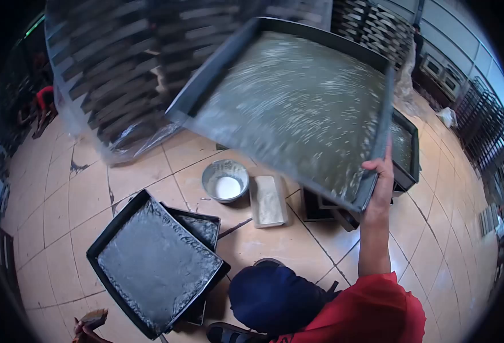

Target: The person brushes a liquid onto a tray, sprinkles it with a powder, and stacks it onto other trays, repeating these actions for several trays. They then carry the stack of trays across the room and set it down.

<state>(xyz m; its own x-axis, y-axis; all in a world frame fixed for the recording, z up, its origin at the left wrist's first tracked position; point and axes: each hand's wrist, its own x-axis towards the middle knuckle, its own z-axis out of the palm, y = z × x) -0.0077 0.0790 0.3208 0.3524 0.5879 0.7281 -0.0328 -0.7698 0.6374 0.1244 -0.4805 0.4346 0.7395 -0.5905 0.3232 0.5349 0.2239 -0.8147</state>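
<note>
My right hand (380, 180) grips the right rim of a large square dark metal tray (292, 97), lifted and tilted so its inner face shows. Pale specks on its base are smeared by motion. Low at the left edge of the view, my left hand (82, 330) is closed round a brush (95, 318), its brown bristles partly visible. Near that hand, another square tray (158, 266) with a grey, whitish-smeared base rests on top of more trays. Between the two sides, a round metal bowl (225, 180) holds a white substance, beside a pale rectangular container (268, 201).
More dark trays (406, 151) are stacked on the tiled floor (149, 177) at the right. Behind stands a tall stack under clear plastic (115, 74). A person in red (45, 98) is at the far left. Dark racks (480, 117) stand far right.
</note>
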